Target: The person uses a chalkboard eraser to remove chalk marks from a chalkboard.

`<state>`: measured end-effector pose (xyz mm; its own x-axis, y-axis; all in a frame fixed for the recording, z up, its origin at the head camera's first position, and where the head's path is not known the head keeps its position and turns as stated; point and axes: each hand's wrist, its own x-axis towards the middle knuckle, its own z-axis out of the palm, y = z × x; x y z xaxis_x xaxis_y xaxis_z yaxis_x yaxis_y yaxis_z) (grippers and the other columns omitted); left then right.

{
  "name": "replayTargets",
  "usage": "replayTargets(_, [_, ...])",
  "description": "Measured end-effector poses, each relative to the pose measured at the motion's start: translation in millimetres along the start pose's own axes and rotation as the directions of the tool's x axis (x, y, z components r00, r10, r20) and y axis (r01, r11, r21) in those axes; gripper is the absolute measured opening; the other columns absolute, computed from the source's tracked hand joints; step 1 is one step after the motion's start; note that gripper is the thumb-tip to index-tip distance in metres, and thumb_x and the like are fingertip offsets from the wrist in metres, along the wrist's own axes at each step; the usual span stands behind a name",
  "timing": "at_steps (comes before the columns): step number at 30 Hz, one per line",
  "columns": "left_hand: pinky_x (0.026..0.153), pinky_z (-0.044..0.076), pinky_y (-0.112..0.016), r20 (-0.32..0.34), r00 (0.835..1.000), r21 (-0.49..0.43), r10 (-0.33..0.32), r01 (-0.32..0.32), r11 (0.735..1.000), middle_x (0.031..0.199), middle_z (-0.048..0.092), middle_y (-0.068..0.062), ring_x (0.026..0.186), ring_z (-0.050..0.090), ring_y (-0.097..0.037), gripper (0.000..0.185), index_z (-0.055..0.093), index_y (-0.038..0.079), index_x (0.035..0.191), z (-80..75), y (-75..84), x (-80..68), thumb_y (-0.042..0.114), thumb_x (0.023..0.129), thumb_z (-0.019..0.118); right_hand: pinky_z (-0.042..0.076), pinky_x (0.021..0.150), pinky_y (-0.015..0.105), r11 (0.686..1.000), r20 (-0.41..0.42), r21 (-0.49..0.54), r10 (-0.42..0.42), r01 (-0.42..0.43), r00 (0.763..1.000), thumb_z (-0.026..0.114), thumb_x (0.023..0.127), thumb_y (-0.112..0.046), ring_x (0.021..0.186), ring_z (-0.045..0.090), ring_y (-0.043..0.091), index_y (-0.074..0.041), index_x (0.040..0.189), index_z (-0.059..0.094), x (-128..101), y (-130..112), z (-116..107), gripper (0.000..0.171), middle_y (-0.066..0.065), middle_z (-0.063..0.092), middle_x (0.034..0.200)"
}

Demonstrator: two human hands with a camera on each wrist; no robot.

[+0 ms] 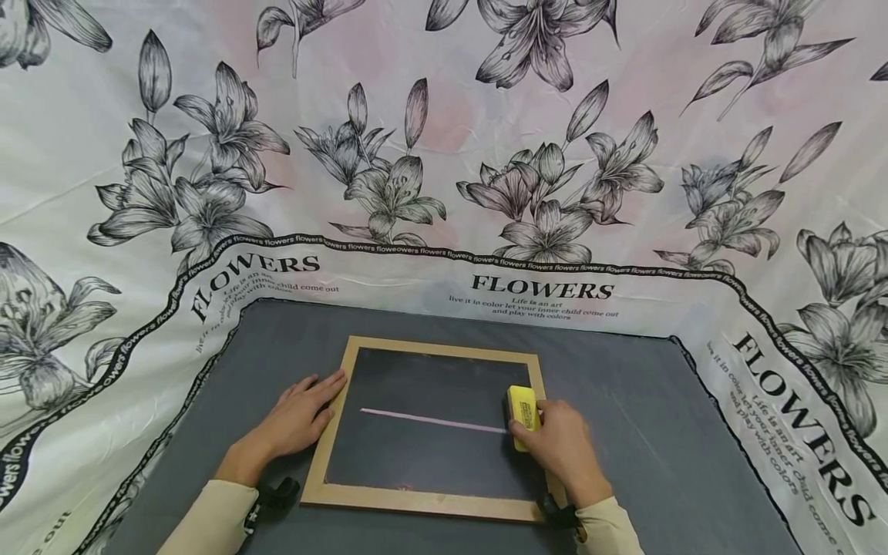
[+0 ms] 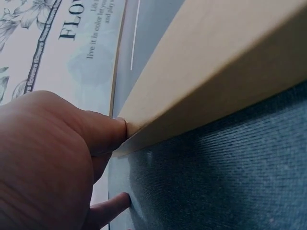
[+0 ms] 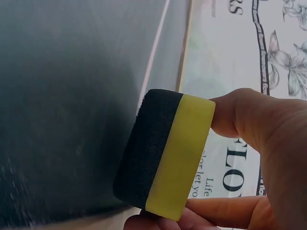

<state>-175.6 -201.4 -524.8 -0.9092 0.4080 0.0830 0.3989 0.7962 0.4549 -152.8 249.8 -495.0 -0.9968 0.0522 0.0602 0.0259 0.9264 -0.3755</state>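
Two hands on the job here, and we're right at the start of a wipe. Our right hand pinches a yellow-backed eraser between thumb and fingers, black felt side down on the chalkboard, parked at the right end of the pale pink chalk line. From the right wrist view the eraser sits with its dark pad against the slate, and the line runs away from it across the board.

Our left hand lies flat and relaxed, fingers straight, pressed against the left side of the wooden frame. The left wrist view shows a fingertip butted up to the frame's edge, so it looks like we're just bracing the board against the grey tabletop.

Best guess: almost all of the line is still there, so the erasing has barely begun. Next move probably calls for a steady drag leftward along the line, keeping the felt flat and the left hand firm so the board doesn't slide.
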Motion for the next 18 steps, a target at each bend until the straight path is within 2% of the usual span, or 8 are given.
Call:
replayTargets(13, [0.117,0.029,-0.085,0.025,1.000,-0.009,-0.012,0.012,1.000,0.174,0.044,-0.013,0.153,0.039,-0.061,0.058,0.049,0.007,0.166,-0.4,1.5,0.2,0.013,0.110,0.063,0.046,0.061,0.038,0.998,0.022,-0.029,0.048,-0.048,0.999,0.088,0.086,-0.043,0.073,0.057,0.022,0.005,0.107,0.076,-4,-10,10,0.054,0.008,0.063,0.082])
replayTargets(18, [0.116,0.030,-0.086,0.018,1.000,-0.013,-0.007,0.007,1.000,0.174,0.044,-0.014,0.153,0.040,-0.062,0.058,0.050,0.007,0.166,0.1,0.8,0.2,0.013,0.110,0.063,0.045,0.061,0.038,0.998,0.001,-0.042,0.052,-0.052,0.999,0.088,0.085,-0.042,0.073,0.057,0.023,0.006,0.108,0.076,-4,-14,13,0.055,0.009,0.063,0.083])
